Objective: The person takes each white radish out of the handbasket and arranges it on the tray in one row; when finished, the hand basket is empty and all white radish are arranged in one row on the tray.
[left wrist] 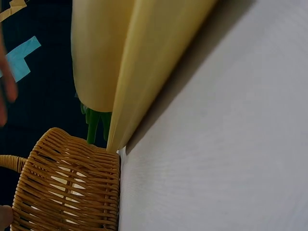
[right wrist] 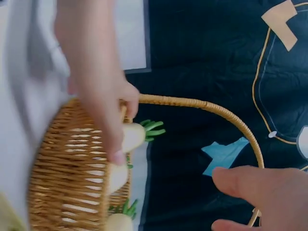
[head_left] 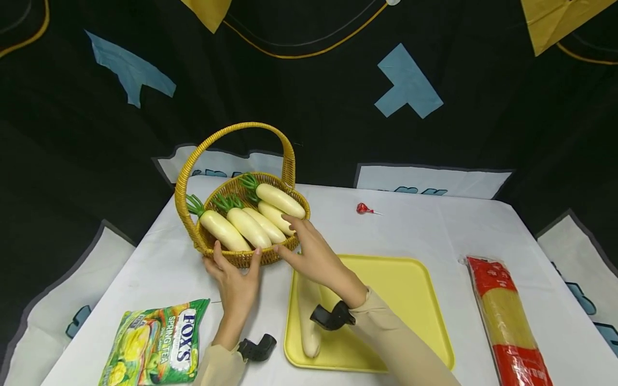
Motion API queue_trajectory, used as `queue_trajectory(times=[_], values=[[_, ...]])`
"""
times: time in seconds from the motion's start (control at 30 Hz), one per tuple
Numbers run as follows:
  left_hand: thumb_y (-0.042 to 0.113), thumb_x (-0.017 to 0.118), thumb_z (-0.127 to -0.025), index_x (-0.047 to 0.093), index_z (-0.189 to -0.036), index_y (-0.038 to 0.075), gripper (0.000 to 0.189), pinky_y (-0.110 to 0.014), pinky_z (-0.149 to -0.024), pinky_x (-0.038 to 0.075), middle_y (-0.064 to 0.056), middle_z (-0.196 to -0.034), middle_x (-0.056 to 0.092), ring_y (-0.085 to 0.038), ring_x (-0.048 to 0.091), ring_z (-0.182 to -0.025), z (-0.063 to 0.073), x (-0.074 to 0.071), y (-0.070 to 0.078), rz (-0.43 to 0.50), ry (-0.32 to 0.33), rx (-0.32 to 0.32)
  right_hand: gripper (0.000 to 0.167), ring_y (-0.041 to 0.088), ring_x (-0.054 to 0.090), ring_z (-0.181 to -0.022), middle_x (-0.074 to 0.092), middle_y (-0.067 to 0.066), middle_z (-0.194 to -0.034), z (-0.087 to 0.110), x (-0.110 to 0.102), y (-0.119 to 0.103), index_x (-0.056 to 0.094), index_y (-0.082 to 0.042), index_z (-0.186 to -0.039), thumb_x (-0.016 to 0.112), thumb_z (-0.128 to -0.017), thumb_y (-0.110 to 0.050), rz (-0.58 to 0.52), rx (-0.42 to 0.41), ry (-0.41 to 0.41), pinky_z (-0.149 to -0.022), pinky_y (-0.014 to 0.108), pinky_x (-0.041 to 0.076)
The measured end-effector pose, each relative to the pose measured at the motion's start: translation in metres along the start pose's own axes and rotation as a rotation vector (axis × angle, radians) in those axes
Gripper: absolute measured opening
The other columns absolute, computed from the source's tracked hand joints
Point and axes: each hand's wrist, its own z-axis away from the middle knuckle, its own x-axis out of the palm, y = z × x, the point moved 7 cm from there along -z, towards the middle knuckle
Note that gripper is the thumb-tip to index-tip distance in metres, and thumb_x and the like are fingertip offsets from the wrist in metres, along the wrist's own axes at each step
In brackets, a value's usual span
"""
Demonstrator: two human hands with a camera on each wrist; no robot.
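A wicker basket with a tall hoop handle holds several white radishes with green tops. My left hand is at its near side, fingertips hooked over the front rim; the right wrist view shows these fingers against the woven side. To the right, my right hand reaches toward the basket's front right rim, its fingers overlapping a radish there. In the right wrist view its thumb and finger stand apart with nothing between them. Beneath the right forearm, another radish lies on a yellow tray, partly hidden.
A green FOX'S candy bag lies at the front left. Behind the tray is a red lollipop. A red and yellow pasta packet lies along the right side. A dark curtain hangs behind the white table.
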Motion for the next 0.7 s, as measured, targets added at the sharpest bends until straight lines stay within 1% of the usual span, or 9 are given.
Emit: queue_trajectory(times=[0.13,0.23,0.3,0.4,0.5,0.57,0.7], values=[[0.056,0.057,-0.08,0.001,-0.145,0.017,0.094,-0.063,-0.099,0.025,-0.031,-0.145,-0.013,-0.051,0.009,-0.132,0.001,0.001,0.0,0.0,0.001,-0.001,0.059,0.024,0.047,-0.118,0.047,0.011,-0.132,-0.024,0.003,-0.013,0.033,-0.015,-0.139,0.057,-0.088,-0.033,0.008,-0.056,-0.028,-0.091,0.04,0.044],[0.054,0.058,-0.081,0.001,-0.145,0.017,0.093,-0.063,-0.099,0.024,-0.031,-0.144,-0.013,-0.05,0.006,-0.133,0.0,0.002,0.0,0.007,-0.002,0.011,0.058,0.023,0.046,-0.121,0.043,0.008,-0.136,-0.042,0.01,-0.017,0.033,-0.019,-0.139,0.056,-0.088,-0.036,0.056,-0.085,-0.058,-0.093,0.04,0.044],[0.052,0.058,-0.081,0.001,-0.145,0.018,0.092,-0.063,-0.099,0.024,-0.031,-0.144,-0.013,-0.051,0.007,-0.133,0.0,0.002,0.0,0.012,-0.003,0.016,0.059,0.022,0.045,-0.121,0.042,0.009,-0.137,-0.054,0.017,-0.017,0.032,-0.02,-0.14,0.056,-0.089,-0.037,0.089,-0.089,-0.091,-0.093,0.039,0.044],[0.051,0.059,-0.081,0.002,-0.145,0.018,0.092,-0.063,-0.098,0.025,-0.031,-0.144,-0.012,-0.052,0.009,-0.131,0.0,0.002,-0.001,0.008,0.0,0.018,0.059,0.021,0.048,-0.116,0.045,0.012,-0.132,-0.069,0.029,-0.015,0.031,-0.021,-0.141,0.056,-0.089,-0.036,0.131,-0.084,-0.147,-0.09,0.035,0.045],[0.052,0.059,-0.081,0.002,-0.145,0.018,0.092,-0.063,-0.098,0.025,-0.031,-0.144,-0.012,-0.052,0.011,-0.131,0.0,0.002,-0.002,0.004,0.006,0.011,0.061,0.018,0.051,-0.108,0.048,0.013,-0.127,-0.082,0.041,-0.011,0.031,-0.02,-0.141,0.058,-0.088,-0.034,0.165,-0.078,-0.192,-0.084,0.03,0.046],[0.052,0.059,-0.081,0.002,-0.145,0.018,0.092,-0.063,-0.098,0.026,-0.031,-0.145,-0.011,-0.052,0.012,-0.131,0.0,0.002,-0.002,0.002,0.008,0.008,0.062,0.017,0.052,-0.101,0.049,0.013,-0.123,-0.089,0.049,-0.008,0.032,-0.02,-0.14,0.06,-0.087,-0.033,0.205,-0.077,-0.211,-0.079,0.027,0.046],[0.051,0.059,-0.081,0.002,-0.145,0.018,0.091,-0.062,-0.097,0.028,-0.032,-0.144,-0.01,-0.052,0.013,-0.13,0.0,0.001,-0.002,0.001,0.018,0.013,0.063,0.015,0.051,-0.098,0.052,0.011,-0.119,-0.098,0.064,-0.001,0.034,-0.02,-0.139,0.063,-0.084,-0.032,0.288,-0.082,-0.244,-0.077,0.025,0.045]])
